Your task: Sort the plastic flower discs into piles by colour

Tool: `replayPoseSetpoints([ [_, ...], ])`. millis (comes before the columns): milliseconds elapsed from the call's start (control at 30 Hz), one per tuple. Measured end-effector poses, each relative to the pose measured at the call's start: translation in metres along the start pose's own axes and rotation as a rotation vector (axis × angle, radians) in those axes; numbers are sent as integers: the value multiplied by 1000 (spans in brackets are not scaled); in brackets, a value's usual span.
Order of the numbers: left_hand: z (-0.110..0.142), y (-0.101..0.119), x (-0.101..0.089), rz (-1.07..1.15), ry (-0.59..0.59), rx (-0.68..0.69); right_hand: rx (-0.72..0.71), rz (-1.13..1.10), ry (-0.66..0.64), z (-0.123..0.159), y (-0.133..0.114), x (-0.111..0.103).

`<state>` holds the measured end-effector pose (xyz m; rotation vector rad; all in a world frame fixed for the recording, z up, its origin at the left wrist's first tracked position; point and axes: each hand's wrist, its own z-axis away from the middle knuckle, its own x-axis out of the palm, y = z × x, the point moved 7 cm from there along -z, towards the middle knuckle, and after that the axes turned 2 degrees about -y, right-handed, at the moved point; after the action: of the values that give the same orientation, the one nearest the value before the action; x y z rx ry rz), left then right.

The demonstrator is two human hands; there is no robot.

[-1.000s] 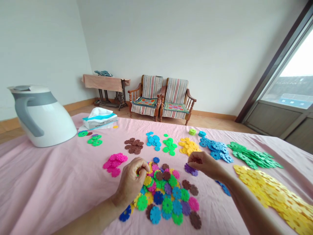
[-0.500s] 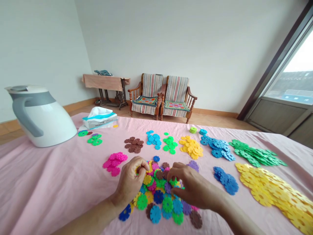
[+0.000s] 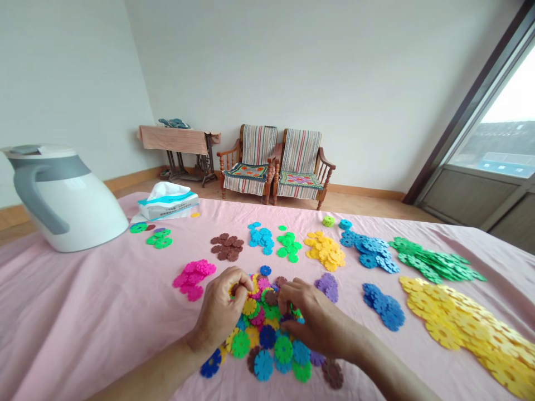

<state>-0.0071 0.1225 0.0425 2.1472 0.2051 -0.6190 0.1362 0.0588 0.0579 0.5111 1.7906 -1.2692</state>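
A mixed heap of plastic snowflake discs in many colours lies on the pink cloth in front of me. Over its left edge is my left hand, closed, fingers curled in toward the thumb. A brown snowflake disc shows inside that curl, partly hidden by the fingers. My right hand reaches into the heap's right side. Its fingers bend down over the discs, the thumb stands apart from them, and nothing shows held between them. Just beyond are a pink pile on the left and a purple pile on the right.
Sorted piles stand farther back: brown, light blue, light green, yellow, blue and dark green. Long yellow rows run along the right. A white jug and a tissue box stand left.
My right hand has shifted left across the heap, uncovering more of the purple pile. My left hand keeps its closed pose. The whole view has slid slightly.
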Motion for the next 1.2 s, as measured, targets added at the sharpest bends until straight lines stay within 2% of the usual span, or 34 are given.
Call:
replayPoseSetpoints([
  [100,-1,0,0,0,-1,-2,54,-187,29,-3,12,-6],
  [167,-1,1,0,4,-2,-2,140,-248,139,-2,33,-19],
  [233,0,2,0,9,-6,-4,244,-222,297,3,61,-37],
  [300,0,2,0,12,-8,-6,316,-144,380,9,87,-49],
  [367,0,2,0,15,-4,-6,353,-68,372,13,106,-53],
  [433,0,2,0,18,-1,-3,375,-3,363,16,114,-55],
  [533,0,1,0,15,-4,-2,368,59,313,18,102,-53],
  [667,-1,1,0,6,-6,-6,322,66,21,17,66,-33],
  [733,-1,1,0,6,-4,-7,318,109,-34,19,52,-27],
  [833,0,1,0,7,-6,-6,311,140,-32,17,43,-18],
  [967,0,1,0,5,-9,-7,273,57,-21,9,42,-2],
  [1100,-1,1,0,2,-7,-9,228,30,60,4,38,-3],
  [1200,0,4,0,5,-12,-2,180,-9,39,5,30,-3],
])
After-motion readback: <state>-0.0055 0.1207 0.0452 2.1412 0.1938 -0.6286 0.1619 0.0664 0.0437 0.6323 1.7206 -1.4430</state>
